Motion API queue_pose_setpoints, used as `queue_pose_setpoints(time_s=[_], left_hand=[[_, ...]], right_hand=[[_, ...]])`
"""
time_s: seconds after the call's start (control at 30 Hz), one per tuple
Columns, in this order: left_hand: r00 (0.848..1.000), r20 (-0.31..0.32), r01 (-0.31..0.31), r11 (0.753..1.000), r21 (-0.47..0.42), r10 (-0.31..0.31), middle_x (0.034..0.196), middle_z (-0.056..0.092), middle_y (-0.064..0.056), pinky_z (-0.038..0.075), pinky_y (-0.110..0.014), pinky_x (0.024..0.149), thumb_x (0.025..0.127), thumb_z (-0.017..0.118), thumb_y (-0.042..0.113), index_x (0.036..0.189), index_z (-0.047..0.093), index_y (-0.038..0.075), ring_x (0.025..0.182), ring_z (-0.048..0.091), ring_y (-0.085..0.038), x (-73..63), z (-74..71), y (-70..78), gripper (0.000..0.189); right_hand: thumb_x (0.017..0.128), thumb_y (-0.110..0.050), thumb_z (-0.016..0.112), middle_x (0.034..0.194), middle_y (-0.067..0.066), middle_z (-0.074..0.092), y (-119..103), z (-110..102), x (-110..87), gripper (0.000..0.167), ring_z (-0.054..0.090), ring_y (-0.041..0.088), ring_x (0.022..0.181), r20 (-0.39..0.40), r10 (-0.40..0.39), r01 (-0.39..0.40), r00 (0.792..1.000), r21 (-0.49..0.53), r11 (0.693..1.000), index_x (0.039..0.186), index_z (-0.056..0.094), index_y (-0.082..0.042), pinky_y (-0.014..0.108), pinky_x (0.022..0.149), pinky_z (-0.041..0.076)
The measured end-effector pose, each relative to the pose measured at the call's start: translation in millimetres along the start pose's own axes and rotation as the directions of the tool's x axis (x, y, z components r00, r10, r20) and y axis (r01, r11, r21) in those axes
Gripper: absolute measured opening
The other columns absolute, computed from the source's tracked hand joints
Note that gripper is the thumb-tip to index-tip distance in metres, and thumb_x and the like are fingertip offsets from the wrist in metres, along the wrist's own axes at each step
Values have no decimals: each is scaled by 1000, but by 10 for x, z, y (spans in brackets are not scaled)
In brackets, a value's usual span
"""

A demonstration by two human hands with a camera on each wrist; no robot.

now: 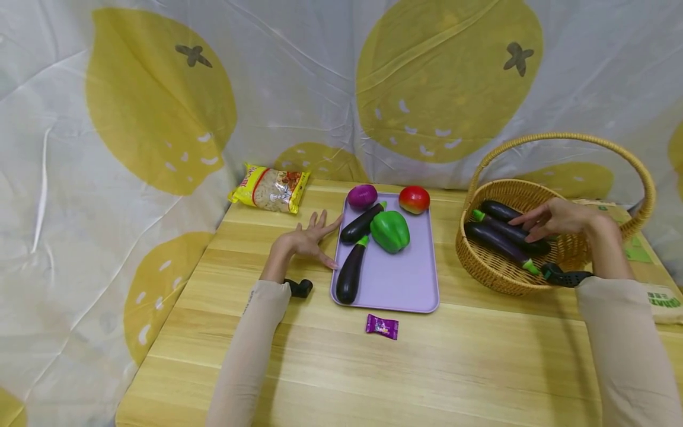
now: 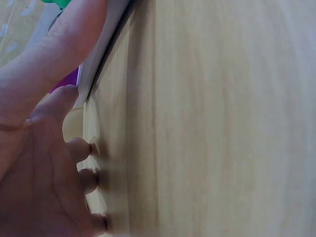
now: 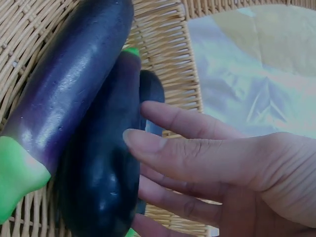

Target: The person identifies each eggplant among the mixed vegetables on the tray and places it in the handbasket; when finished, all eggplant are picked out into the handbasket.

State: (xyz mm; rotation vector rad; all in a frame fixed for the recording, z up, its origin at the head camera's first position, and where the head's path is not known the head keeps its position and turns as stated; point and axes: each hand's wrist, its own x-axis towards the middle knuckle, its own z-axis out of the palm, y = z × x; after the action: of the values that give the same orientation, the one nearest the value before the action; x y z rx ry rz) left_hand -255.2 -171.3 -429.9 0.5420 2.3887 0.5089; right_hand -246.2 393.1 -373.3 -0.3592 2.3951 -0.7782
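Note:
My left hand (image 1: 309, 240) spreads its fingers at the left edge of a lilac tray (image 1: 411, 281), thumb and index finger at the rim. The other fingertips (image 2: 88, 180) meet the tabletop in the left wrist view. On the tray lie two eggplants, one upper (image 1: 360, 226) and one lower (image 1: 351, 277), a green bell pepper (image 1: 390, 231), a purple onion (image 1: 362, 196) and a round red fruit (image 1: 414, 200). My right hand (image 1: 557, 216) reaches into a wicker basket (image 1: 475, 270) holding several eggplants. Its thumb and loosely extended fingers are at the side of the middle eggplant (image 3: 106, 153).
A yellow food packet (image 1: 271, 188) lies at the table's back left. In front of the tray is a small purple wrapped candy (image 1: 382, 327). The basket's tall handle (image 1: 560, 137) arches over it. A flat tan package (image 1: 658, 290) lies right of the basket. A lemon-print cloth (image 1: 299, 77) hangs behind.

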Motion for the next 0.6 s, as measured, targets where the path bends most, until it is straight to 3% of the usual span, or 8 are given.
queue_pose_setpoints(time_s=[0.1, 0.3, 0.43, 0.6], left_hand=[[1000, -3, -3, 1000, 2, 3, 169, -30, -17, -18, -68, 124, 83, 85, 47, 167, -6, 32, 156, -31, -39, 6, 5, -3, 124], [1000, -8, -4, 1000, 8, 4, 169, -29, -17, -18, -68, 124, 83, 85, 46, 167, -5, 31, 156, -31, -38, 9, 8, -2, 124], [1000, -6, -2, 1000, 10, 2, 169, -29, -17, -17, -68, 124, 83, 85, 47, 167, -5, 32, 156, -31, -38, 12, 5, -3, 124], [1000, -1, 0, 1000, 4, 0, 169, -30, -17, -18, -67, 124, 83, 85, 47, 167, -5, 32, 156, -31, -38, 16, 6, -3, 123]], right_hand=[[97, -15, 73, 129, 32, 66, -41, 6, -35, 50, 69, 13, 106, -56, -5, 0, 998, -84, 996, 140, 60, 6, 26, 76, 58], [104, -24, 64, 137, 28, 65, -257, 33, -138, 53, 59, -16, 98, -131, -47, 31, 990, -123, 992, 149, 53, 0, 25, 80, 58], [106, -28, 59, 139, 20, 67, -499, 117, -224, 46, 59, -16, 101, -190, -116, 88, 975, -146, 985, 149, 56, -10, 23, 79, 55], [105, -21, 61, 138, 13, 69, -869, 324, -275, 42, 63, -11, 105, -241, -236, 210, 941, -131, 969, 146, 60, -14, 14, 81, 52]])
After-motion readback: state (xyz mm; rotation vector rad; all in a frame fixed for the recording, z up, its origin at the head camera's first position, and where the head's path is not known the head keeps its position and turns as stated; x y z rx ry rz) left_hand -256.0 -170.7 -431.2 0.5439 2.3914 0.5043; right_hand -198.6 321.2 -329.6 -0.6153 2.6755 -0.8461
